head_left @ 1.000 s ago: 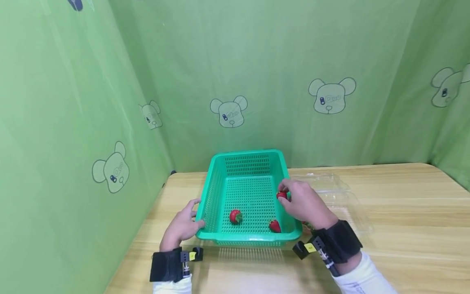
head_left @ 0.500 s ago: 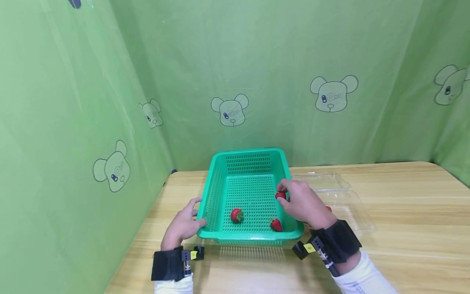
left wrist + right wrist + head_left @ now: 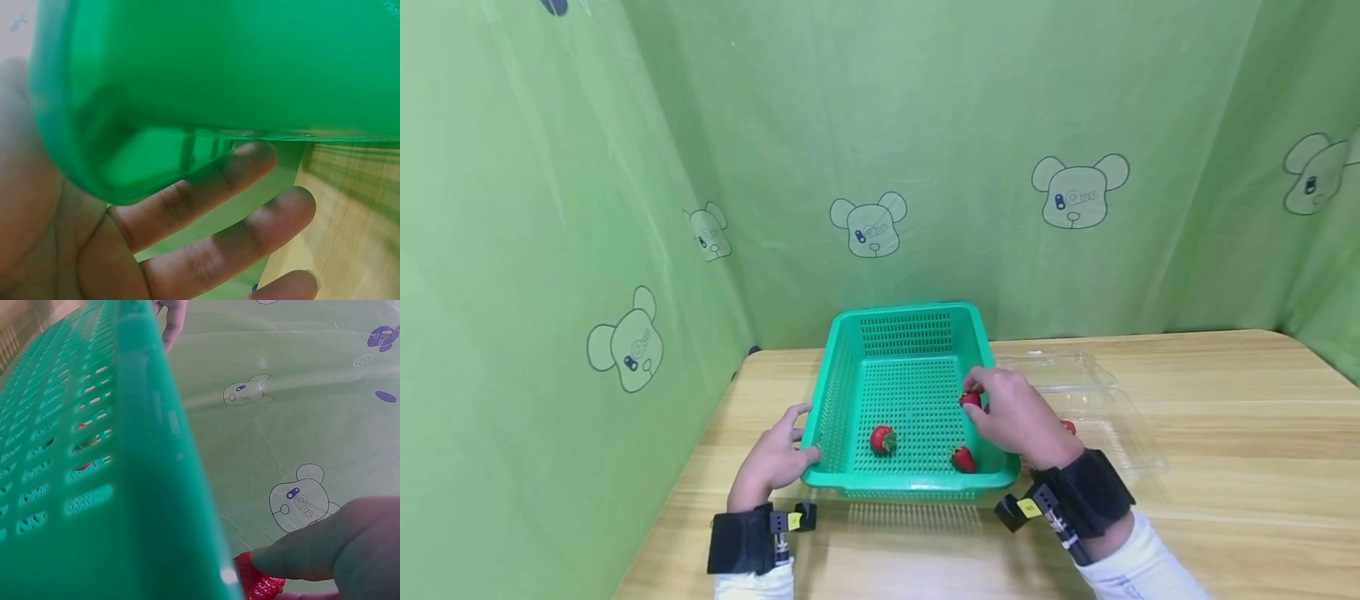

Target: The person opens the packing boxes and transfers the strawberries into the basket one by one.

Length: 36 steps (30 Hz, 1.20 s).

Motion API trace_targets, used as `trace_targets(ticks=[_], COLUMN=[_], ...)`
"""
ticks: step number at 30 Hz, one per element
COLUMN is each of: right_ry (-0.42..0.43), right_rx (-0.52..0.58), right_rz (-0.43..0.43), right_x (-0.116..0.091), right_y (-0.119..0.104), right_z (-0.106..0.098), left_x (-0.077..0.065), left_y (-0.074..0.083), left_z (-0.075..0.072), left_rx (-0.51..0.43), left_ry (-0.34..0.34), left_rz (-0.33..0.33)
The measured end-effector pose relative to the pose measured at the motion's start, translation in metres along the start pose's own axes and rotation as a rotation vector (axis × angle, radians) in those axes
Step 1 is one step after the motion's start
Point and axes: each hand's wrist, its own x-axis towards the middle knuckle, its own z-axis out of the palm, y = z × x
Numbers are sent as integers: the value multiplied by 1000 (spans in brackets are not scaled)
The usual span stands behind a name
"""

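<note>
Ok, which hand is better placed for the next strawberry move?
Probably the right hand: it pinches a strawberry and is near the clear box. The left hand holds the basket by its left rim.

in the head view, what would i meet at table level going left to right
Left hand → first loose strawberry → second loose strawberry → right hand → clear plastic box.

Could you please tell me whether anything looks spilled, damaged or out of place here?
Nothing stands out: two strawberries lie in the green basket, the right hand holds another strawberry, and no spill or damage shows.
</note>
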Motion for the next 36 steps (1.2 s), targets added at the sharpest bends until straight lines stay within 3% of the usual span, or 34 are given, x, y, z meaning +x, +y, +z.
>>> trace_targets(ticks=[15, 36], right_ry=[35, 60], right_rx=[15, 22], right_rz=[-1, 62], right_x=[0, -13], right_y=[2, 12], right_z=[0, -11], left_x=[0, -1], left_y=[1, 0], left_z=[0, 0], left_rx=[-17, -20], left_ry=[-3, -3], left_rz=[6, 9])
